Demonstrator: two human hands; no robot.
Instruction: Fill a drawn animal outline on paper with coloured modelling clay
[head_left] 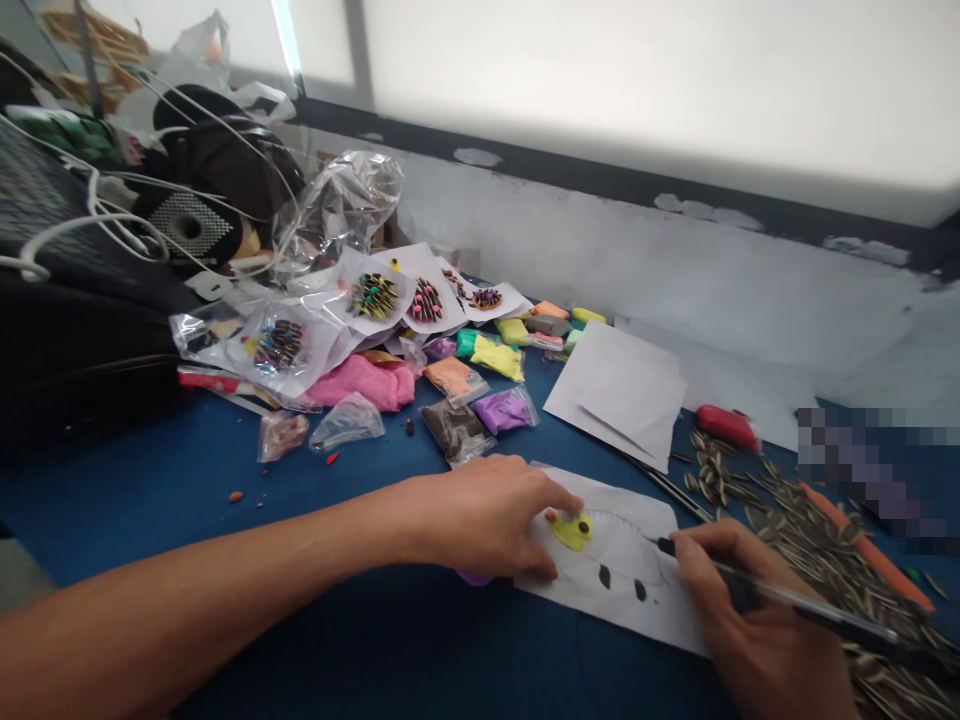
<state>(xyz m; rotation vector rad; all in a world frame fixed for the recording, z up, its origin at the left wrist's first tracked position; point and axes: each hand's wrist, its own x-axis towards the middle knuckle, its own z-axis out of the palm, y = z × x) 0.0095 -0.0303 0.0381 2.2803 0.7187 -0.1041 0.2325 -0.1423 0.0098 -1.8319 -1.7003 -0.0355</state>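
Note:
My right hand [757, 610] grips a pen [795, 598], its dark tip on a white sheet of paper [622, 590]. On that sheet is a hedgehog-like outline with a yellow clay head [572, 531], which has a dark eye and a small reddish-brown piece at its end. Two dark clay feet [604, 576] sit along the lower line. My left hand [517, 515] rests on the paper's left side, thumb and forefinger spread beside the yellow head. Something purple [474, 577] shows partly from under my left wrist.
Loose sunflower seeds [795, 520] lie right of the paper, with an orange stick [866, 545] among them. Behind are blank white sheets [619, 385], bagged coloured clay [506, 408] and several seed-spined hedgehog pictures [375, 296]. A black bag [90, 350] and cables stand left.

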